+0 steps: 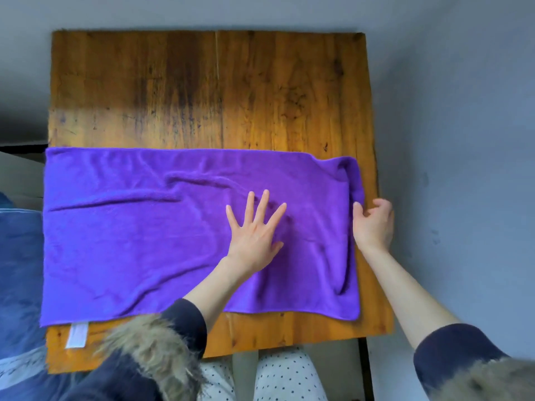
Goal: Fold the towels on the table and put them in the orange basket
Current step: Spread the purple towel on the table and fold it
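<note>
Towel [144, 241] flat on table [202, 91]; left hand [254, 230] presses it, right hand [373, 224] pinches edge.

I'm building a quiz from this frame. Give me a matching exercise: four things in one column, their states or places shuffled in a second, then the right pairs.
Column one:
1. purple towel
2. left hand
3. right hand
4. white tag

Column two:
A. fingers curled at the towel's right edge
B. spread out across the wooden table
C. pokes out from the towel's near left corner
D. lies flat, fingers spread, on the towel

Pairs: 1-B, 2-D, 3-A, 4-C
</note>
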{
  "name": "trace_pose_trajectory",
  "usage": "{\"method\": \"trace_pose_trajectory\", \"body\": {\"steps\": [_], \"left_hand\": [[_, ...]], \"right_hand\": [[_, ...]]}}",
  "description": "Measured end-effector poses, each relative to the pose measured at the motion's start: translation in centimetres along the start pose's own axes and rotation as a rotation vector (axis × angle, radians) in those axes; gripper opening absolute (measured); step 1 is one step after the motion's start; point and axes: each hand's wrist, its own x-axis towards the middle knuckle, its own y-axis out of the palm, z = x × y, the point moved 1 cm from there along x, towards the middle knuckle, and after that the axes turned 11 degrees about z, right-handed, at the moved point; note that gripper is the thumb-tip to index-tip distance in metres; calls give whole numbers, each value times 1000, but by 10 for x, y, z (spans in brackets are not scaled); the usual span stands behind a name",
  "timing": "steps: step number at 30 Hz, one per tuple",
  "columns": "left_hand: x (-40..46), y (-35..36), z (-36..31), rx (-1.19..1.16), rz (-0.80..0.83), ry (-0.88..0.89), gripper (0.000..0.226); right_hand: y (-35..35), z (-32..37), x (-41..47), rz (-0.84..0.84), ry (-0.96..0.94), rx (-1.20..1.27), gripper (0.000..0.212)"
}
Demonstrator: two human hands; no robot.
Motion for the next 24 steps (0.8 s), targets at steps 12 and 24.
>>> {"method": "trace_pose_trajectory", "body": {"steps": [12,24], "left_hand": [[17,4,-27,-28,87,-133,97],[34,-1,-45,104,46,-59,96]], "right_hand": [[-33,-6,76,255,21,51,20],[-45,-49,102,452,-33,321,33]]}}
